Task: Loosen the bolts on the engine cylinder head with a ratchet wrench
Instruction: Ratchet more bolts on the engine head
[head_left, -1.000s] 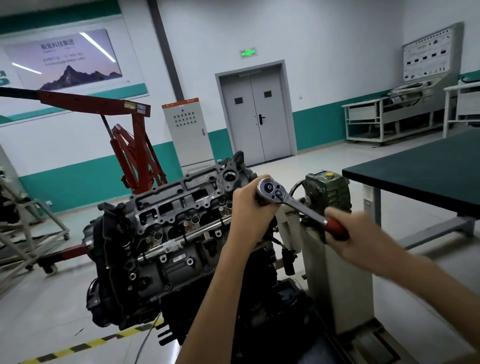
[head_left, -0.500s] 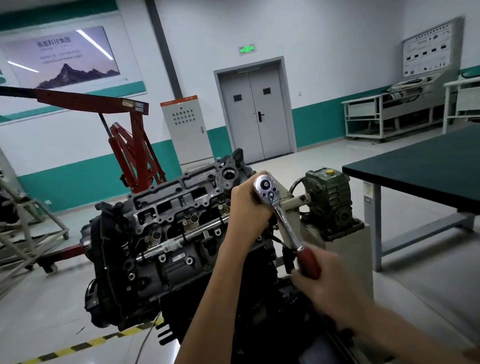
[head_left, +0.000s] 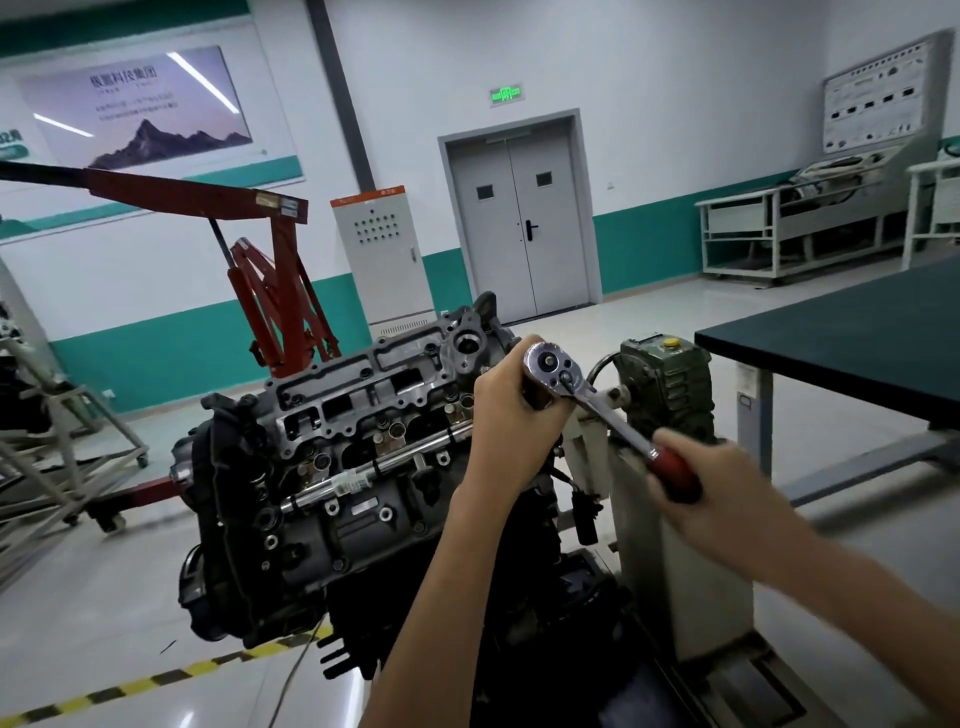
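Note:
The engine's grey cylinder head (head_left: 363, 410) sits tilted on a stand in the middle of the view, with several bolts and open ports showing. A chrome ratchet wrench (head_left: 597, 400) with a red grip stands at the head's right end, its round head up and its handle slanting down to the right. My left hand (head_left: 511, 410) is wrapped round the shaft under the ratchet head, hiding the socket and the bolt below. My right hand (head_left: 727, 499) grips the red handle.
A green gearbox (head_left: 670, 384) on the white stand (head_left: 680, 545) sits just right of the wrench. A dark green table (head_left: 852, 332) stands at the right. A red engine crane (head_left: 275, 291) is behind left. Yellow-black floor tape (head_left: 156, 675) runs at the lower left.
My right hand swung the handle down toward me, then back up to the right. My left hand stayed round the shaft under the ratchet head.

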